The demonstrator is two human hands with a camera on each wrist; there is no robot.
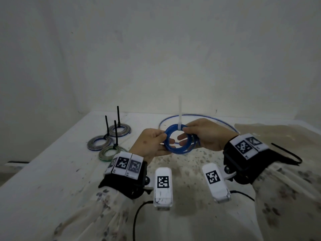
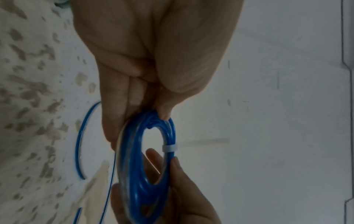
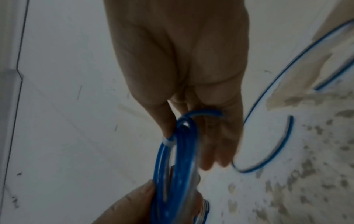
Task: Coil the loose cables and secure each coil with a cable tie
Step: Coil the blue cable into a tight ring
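Note:
A blue cable coil [image 1: 175, 149] [image 2: 134, 174] [image 3: 172, 174] is held upright above the table between both hands. My left hand [image 1: 152, 143] [image 2: 145, 75] pinches its left side, thumb on the front. My right hand [image 1: 203, 134] [image 3: 182, 68] pinches its upper right side beside a white cable tie [image 1: 180, 117] [image 2: 169, 148] [image 3: 168, 142]. The tie is looped round the top of the coil and its tail stands straight up. A loose length of blue cable [image 1: 199, 117] [image 3: 275, 91] trails in an arc on the table behind.
Three tied coils [image 1: 107, 141] with black ties standing up lie at the left of the white, stained table [image 1: 52, 171]. A loose black cable tie [image 1: 288, 154] lies at the right by my wrist. A wall rises close behind the table.

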